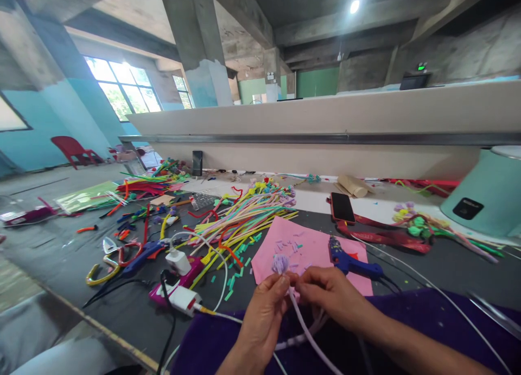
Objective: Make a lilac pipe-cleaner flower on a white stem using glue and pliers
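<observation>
A small lilac pipe-cleaner flower [280,264] stands upright in front of me, its fluffy head above my fingertips. My left hand [264,310] is closed in a pinch just under that head. Close beside it, my right hand [331,296] has its thumb and fingers pressed together at the base of the flower, by a lilac pipe cleaner [305,329] that trails down toward my lap. Exactly what the right fingertips grip is partly hidden. Beneath and beyond my hands lies a pink sheet [271,236] with lilac clippings. A blue glue gun [358,265] rests on its right side.
Pipe cleaners [240,212] lie piled at centre. On the left are pliers [109,250], another blue glue gun [142,258] and a magenta power strip [193,272] with white plugs. A phone [342,208], finished flowers [419,226] and a green bin [484,196] stand or lie right.
</observation>
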Tool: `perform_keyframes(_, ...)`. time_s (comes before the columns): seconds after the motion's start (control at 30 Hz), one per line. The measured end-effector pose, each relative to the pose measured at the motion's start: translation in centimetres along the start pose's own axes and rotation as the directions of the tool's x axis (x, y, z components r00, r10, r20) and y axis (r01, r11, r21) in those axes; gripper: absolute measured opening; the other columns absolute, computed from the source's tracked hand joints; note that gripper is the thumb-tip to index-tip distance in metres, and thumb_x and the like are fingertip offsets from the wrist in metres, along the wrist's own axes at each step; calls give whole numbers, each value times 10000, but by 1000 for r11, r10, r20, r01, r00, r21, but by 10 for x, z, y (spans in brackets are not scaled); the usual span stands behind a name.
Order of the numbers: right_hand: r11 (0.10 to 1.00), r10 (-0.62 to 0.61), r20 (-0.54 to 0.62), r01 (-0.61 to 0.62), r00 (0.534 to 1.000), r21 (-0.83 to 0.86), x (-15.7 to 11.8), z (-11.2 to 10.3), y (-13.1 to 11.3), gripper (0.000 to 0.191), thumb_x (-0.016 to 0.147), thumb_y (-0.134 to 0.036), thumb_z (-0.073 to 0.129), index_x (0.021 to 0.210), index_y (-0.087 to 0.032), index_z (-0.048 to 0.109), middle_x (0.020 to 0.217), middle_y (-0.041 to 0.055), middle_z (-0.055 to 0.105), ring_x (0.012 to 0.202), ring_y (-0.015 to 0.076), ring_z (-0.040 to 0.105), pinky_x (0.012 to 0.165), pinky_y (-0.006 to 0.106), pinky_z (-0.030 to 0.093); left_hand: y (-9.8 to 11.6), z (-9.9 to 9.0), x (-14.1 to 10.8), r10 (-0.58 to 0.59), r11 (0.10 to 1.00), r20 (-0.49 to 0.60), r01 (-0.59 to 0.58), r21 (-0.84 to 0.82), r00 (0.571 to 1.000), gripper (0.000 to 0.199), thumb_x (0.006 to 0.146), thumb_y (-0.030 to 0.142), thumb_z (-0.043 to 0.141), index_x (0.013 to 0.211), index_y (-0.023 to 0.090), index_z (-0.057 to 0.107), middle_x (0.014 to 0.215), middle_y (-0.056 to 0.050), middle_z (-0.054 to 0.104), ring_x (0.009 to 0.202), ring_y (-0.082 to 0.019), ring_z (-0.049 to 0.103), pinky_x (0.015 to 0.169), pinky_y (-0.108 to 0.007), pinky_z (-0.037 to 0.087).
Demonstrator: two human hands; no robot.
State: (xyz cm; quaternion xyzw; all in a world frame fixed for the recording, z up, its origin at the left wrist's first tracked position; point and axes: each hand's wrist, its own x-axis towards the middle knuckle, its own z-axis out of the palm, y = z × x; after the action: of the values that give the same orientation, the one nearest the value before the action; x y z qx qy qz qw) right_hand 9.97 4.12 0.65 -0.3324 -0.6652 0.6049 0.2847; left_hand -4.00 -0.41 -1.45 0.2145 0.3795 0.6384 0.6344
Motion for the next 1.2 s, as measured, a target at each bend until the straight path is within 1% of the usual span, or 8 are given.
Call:
perform_keyframes(0.17, 987, -126, -132, 138, 983, 84, 3, -12, -11, 107, 758, -234, 567, 789, -140, 608, 644, -30, 548, 470, 58, 491, 435, 161, 387, 1, 4, -3, 3, 989, -43, 3, 149, 999, 137, 607, 247, 738, 650, 128, 685, 680, -39, 665, 663, -129, 567, 656, -227, 413)
perform_keyframes(0.33, 981, -172, -207, 188, 963, 56, 1, -11, -12, 125, 762, -197, 563, 861, -146, 619, 668, -26, 567, 472, 57, 504, 448, 168, 404, -1, 9, -4, 42, 974, -93, -20, 227, 995, 198, 548, 291, 764, 615, 125, 680, 613, -35, 655, 636, -141, 561, 646, -242, 388)
perform_keyframes(0.73, 980, -195, -166, 197, 966, -6, -2, -9, -12, 118, 782, -205, 545, 851, -148, 622, 712, -9, 581, 500, 63, 503, 474, 178, 418, 3, 14, -9, 10, 967, -71, 8, 254, 997, 166, 579, 265, 747, 625, 118, 686, 578, -26, 644, 577, -110, 534, 616, -222, 373)
perform_keyframes(0.87, 983, -180, -186, 183, 966, -2, 0, -10, -14, 128, 782, -211, 544, 873, -150, 611, 719, -9, 581, 496, 64, 504, 476, 182, 412, 2, 11, -6, 6, 972, -84, 14, 234, 996, 161, 566, 259, 755, 600, 126, 670, 569, -16, 642, 542, -98, 522, 577, -211, 371)
perform_keyframes(0.93, 985, -162, -194, 170, 967, 25, 1, -10, -13, 102, 780, -219, 548, 840, -150, 593, 659, -29, 551, 482, 62, 492, 469, 178, 400, 1, 8, -5, 20, 979, -83, -2, 206, 996, 151, 571, 247, 754, 586, 131, 658, 559, -9, 637, 529, -91, 515, 558, -203, 369)
perform_keyframes(1.0, 989, -123, -165, 134, 979, 61, 1, -8, -9, 89, 781, -228, 548, 750, -145, 562, 575, -52, 493, 456, 58, 465, 446, 169, 371, 1, 4, -3, 45, 986, -95, -29, 161, 994, 133, 585, 231, 749, 599, 137, 657, 574, -4, 640, 542, -86, 521, 566, -196, 379)
perform_keyframes(1.07, 992, -81, -94, 90, 992, 92, 1, -3, -4, 129, 780, -229, 548, 686, -141, 531, 542, -60, 455, 441, 54, 438, 426, 165, 336, 2, 2, -2, 71, 993, -113, -59, 102, 991, 117, 589, 213, 750, 632, 142, 667, 610, 2, 650, 570, -83, 536, 596, -194, 396)
perform_keyframes(1.2, 983, -66, 40, 58, 997, 172, -1, 9, 6, 84, 755, -213, 582, 763, -135, 553, 615, -46, 487, 492, 61, 439, 467, 180, 343, 7, 4, 0, 115, 993, -123, -114, 8, 986, 141, 573, 181, 760, 689, 147, 687, 695, -3, 675, 664, -97, 574, 685, -206, 421)
